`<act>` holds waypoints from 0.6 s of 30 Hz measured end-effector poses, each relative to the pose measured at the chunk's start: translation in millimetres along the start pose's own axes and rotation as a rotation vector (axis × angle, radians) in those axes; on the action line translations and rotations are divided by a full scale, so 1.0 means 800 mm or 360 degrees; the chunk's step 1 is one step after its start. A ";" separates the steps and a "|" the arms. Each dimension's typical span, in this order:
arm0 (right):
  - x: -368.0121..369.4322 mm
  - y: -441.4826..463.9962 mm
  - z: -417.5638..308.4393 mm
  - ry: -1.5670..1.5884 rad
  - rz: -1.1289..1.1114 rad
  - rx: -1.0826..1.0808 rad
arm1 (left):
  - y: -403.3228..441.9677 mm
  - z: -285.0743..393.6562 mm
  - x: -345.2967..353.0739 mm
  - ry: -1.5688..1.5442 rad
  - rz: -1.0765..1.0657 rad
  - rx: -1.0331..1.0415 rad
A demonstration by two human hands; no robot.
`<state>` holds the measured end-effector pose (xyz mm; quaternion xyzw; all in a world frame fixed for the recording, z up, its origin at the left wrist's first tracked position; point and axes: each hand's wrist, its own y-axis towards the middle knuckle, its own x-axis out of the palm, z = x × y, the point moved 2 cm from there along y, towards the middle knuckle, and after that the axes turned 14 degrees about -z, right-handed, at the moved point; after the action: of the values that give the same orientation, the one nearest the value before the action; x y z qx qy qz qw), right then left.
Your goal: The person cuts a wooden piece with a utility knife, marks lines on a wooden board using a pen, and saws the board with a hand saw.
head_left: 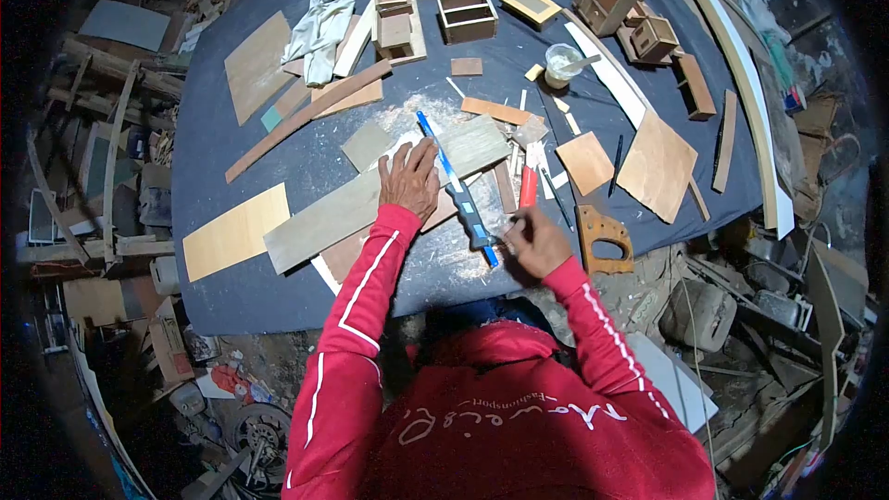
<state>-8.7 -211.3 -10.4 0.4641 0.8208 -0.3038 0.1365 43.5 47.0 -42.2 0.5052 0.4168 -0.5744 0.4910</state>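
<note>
A long grey board (343, 208) lies slantwise across the dark cloth. Flat on it, near its middle, rests my left hand (409, 181), fingers spread, beside a blue straight bar (448, 167) that crosses the board. A dark blue tool (469, 215) lies along the lower part of the bar. My right hand (537, 241) is closed at the bar's lower right, fingers pinched around something small and blurred that I cannot make out. Just above that hand is a red-handled tool (529, 187). Pale sawdust surrounds the bar.
A handsaw handle (605, 241) lies right of my right hand. Plywood pieces (657, 167) are further right. Toward the back stand small wooden boxes (467, 17), a cup of white paste (563, 65) and a crumpled cloth (324, 23). A pale panel (237, 231) is at left.
</note>
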 end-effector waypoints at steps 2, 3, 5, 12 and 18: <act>0.040 0.000 0.019 -0.0035 0.0102 -0.0117 | -0.001 0.001 -0.002 -0.0039 0.0007 0.0006; 0.047 0.002 0.018 0.0015 0.0083 -0.0091 | 0.000 0.001 -0.003 -0.0035 0.0009 0.0001; 0.057 0.003 0.019 0.0067 0.0061 -0.0064 | -0.001 0.003 -0.005 -0.0066 0.0014 0.0002; 0.073 0.017 0.032 0.0749 -0.0197 -0.0052 | -0.002 0.001 -0.001 -0.0034 0.0017 0.0018; 0.030 0.007 0.062 0.0966 0.0248 -0.0163 | -0.002 -0.003 0.006 -0.0136 0.0084 -0.0086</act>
<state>-19.7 -224.1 -63.0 0.5875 0.8003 -0.0985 -0.0686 42.1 48.8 -47.3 0.4775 0.3974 -0.5709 0.5368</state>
